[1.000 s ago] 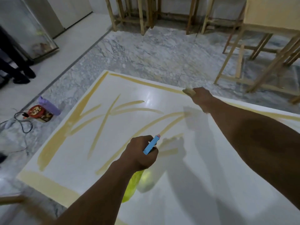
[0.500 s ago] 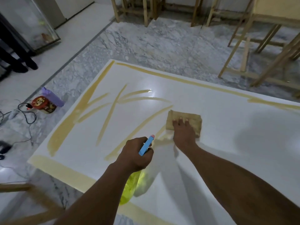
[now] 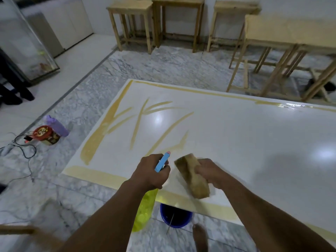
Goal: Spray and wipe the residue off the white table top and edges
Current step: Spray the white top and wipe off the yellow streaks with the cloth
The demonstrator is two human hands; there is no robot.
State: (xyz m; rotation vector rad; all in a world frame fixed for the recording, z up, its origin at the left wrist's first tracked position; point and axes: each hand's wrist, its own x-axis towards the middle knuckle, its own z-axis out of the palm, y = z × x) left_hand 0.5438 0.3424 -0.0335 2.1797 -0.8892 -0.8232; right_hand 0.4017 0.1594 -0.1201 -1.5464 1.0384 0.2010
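Observation:
The white table top (image 3: pixel 236 142) carries yellow-brown residue streaks (image 3: pixel 138 120) on its left half and bands along its edges. My left hand (image 3: pixel 151 172) grips a yellow-green spray bottle (image 3: pixel 144 210) with a blue trigger head (image 3: pixel 162 161), over the table's near edge. Just to the right, my right hand (image 3: pixel 209 172) holds a brown folded cloth (image 3: pixel 192 177), which looks lifted near the front edge of the table.
A blue bucket (image 3: pixel 175 217) stands on the marble floor under the near edge, beside a bare foot (image 3: pixel 200 237). A purple bottle (image 3: pixel 56 125) and a red-lidded tub (image 3: pixel 45 135) sit on the floor at left by black cables. Wooden tables (image 3: pixel 283 33) stand behind.
My right hand has drawn the cloth back from the far edge across the table to the near edge, beside my left hand. The streaks it crossed look shorter. The bottle stays gripped.

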